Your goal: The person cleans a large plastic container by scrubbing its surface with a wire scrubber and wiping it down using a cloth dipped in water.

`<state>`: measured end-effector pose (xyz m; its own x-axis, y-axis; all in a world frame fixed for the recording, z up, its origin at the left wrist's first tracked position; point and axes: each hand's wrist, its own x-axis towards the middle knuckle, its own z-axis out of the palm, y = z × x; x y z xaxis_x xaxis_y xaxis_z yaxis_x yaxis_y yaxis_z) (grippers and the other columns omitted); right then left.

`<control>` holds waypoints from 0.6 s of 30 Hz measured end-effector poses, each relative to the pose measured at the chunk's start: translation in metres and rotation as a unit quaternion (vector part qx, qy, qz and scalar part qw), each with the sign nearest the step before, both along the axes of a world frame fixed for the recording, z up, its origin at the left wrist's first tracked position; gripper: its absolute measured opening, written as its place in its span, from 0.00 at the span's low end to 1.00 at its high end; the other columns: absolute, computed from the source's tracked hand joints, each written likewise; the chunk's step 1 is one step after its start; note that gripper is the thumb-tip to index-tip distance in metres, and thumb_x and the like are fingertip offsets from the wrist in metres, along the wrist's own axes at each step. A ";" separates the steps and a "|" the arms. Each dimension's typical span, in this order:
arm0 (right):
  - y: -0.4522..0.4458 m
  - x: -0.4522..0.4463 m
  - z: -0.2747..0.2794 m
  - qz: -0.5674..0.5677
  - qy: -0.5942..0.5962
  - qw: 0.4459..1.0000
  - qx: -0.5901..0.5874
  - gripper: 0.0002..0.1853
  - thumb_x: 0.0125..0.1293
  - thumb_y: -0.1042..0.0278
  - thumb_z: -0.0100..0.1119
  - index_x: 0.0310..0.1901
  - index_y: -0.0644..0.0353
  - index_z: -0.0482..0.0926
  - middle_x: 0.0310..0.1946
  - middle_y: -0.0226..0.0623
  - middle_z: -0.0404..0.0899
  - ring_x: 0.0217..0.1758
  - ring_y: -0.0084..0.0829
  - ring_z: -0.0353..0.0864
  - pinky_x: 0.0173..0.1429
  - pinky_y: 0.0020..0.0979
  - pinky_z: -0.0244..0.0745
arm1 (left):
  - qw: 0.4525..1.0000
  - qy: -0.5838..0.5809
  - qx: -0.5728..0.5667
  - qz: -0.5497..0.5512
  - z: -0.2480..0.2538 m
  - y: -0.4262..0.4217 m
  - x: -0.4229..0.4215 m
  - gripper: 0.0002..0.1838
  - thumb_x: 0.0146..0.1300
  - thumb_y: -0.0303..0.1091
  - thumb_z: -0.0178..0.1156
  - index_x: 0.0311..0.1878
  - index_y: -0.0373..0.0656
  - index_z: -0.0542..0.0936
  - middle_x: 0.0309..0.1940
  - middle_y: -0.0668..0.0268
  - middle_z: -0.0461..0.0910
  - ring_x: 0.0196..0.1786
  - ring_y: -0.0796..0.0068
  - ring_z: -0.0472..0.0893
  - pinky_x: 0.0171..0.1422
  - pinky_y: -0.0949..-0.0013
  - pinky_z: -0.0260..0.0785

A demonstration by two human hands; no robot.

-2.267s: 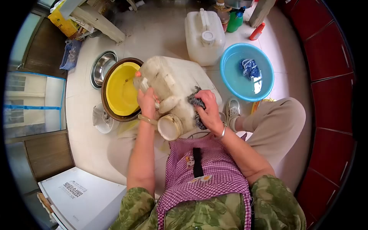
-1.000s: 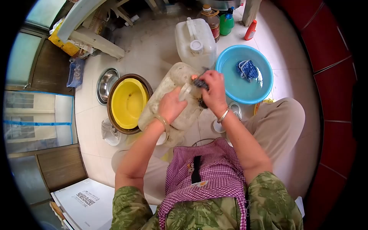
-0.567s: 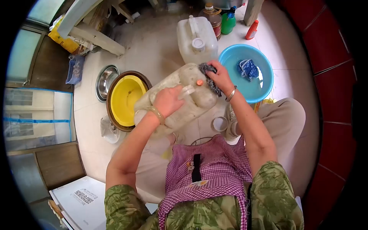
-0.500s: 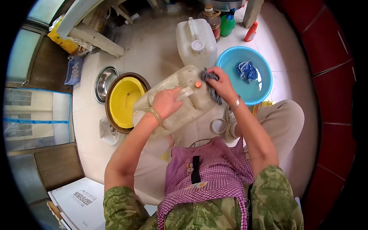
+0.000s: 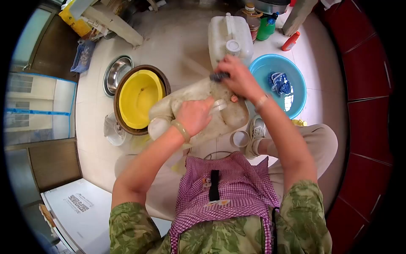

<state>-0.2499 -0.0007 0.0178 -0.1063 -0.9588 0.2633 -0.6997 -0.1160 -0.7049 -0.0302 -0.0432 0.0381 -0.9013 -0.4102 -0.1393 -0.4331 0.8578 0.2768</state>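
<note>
A cloudy, stained plastic jerrycan (image 5: 198, 127) lies tilted in front of me, its orange-red plug (image 5: 234, 98) showing near the right end. My left hand (image 5: 193, 115) is closed around the jerrycan's handle (image 5: 218, 106). A dark cloth (image 5: 220, 76) is bunched under the fingers of my right hand (image 5: 237, 77), pressed against the far edge of the jerrycan. Much of that cloth is hidden by the hand. Just beyond stands a second whitish jerrycan (image 5: 220, 36), upright, with a white cap (image 5: 233, 45).
A blue basin (image 5: 302, 80) of water with a blue cloth (image 5: 280, 83) stands at right. To the left are a yellow basin (image 5: 127, 99) inside a brown one and a steel bowl (image 5: 111, 76). Bottles, including a red one (image 5: 291, 41), stand behind. A white cup (image 5: 240, 139) sits near my shoe.
My right hand has moved with the cloth from the jerrycan's right end to its far edge. The left hand still grips the handle. The whole view has shifted slightly.
</note>
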 end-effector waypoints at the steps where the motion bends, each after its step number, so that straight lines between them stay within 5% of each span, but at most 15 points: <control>1: -0.015 -0.007 -0.012 0.019 -0.021 0.999 0.036 0.14 0.52 0.77 0.65 0.43 0.59 0.83 0.47 0.42 0.77 0.56 0.43 0.77 0.58 0.37 0.72 | 1.000 0.002 0.006 0.002 0.000 0.005 0.003 0.15 0.55 0.33 0.64 0.45 0.42 0.75 0.29 0.55 0.84 0.34 0.51 0.85 0.39 0.52 0.77; 7: 0.032 -0.034 0.002 0.138 -0.113 0.978 0.110 0.17 0.51 0.81 0.62 0.45 0.59 0.82 0.48 0.41 0.78 0.57 0.45 0.76 0.61 0.37 0.71 | 0.996 0.074 0.019 -0.047 -0.005 0.015 0.018 0.10 0.57 0.32 0.62 0.41 0.43 0.75 0.26 0.58 0.83 0.32 0.54 0.86 0.36 0.54 0.77; 13: -0.001 0.017 0.007 0.211 0.066 0.975 0.033 0.16 0.46 0.83 0.61 0.40 0.60 0.81 0.44 0.41 0.76 0.53 0.47 0.76 0.59 0.39 0.72 | 0.997 0.033 -0.055 -0.041 -0.006 0.013 0.005 0.03 0.61 0.31 0.56 0.37 0.44 0.75 0.26 0.61 0.84 0.31 0.61 0.86 0.32 0.60 0.78; 18: -0.002 -0.018 -0.005 0.167 0.038 0.980 0.097 0.14 0.48 0.81 0.63 0.39 0.58 0.80 0.42 0.39 0.76 0.50 0.46 0.77 0.56 0.39 0.73 | 0.985 0.136 -0.070 -0.075 -0.020 -0.005 0.004 0.03 0.62 0.31 0.54 0.37 0.44 0.75 0.24 0.62 0.83 0.29 0.62 0.86 0.30 0.60 0.77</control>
